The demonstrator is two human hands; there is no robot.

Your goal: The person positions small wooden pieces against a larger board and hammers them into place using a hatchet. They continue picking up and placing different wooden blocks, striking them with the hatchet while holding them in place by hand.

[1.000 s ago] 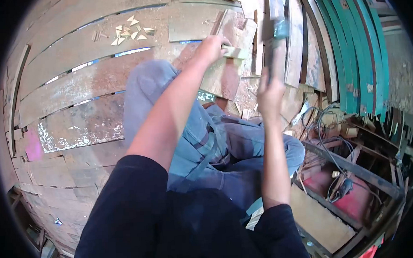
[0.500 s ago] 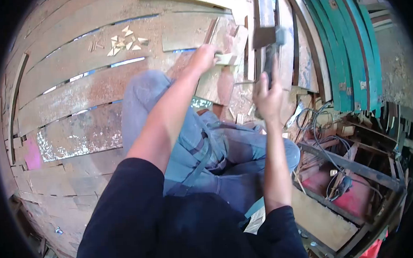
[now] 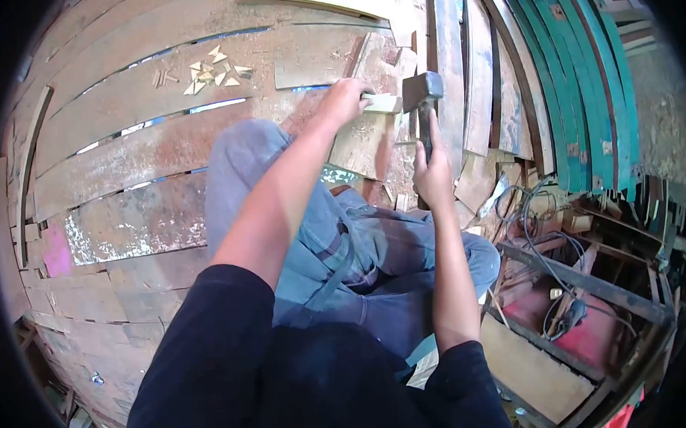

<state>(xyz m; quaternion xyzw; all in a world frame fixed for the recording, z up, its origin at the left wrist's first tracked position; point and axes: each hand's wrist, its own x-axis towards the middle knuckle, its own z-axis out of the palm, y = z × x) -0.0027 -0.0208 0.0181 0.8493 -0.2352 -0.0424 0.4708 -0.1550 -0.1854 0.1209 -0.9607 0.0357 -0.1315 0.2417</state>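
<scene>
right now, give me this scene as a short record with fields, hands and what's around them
left hand: left hand pinches a small pale wooden block against the boards
right hand: right hand grips a dark-headed hammer, head right beside the block
surface: worn reddish wooden planks
pile: small pale wooden triangles, upper left
right side: curved teal-painted wooden slats
lower right: black cables over a metal frame

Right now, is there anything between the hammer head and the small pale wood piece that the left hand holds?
Nothing visible. The hammer, gripped by the right hand, has its head right beside the pale wood piece pinched in the left hand. The left fingertips sit at the piece's other end, away from the hammer.
</scene>
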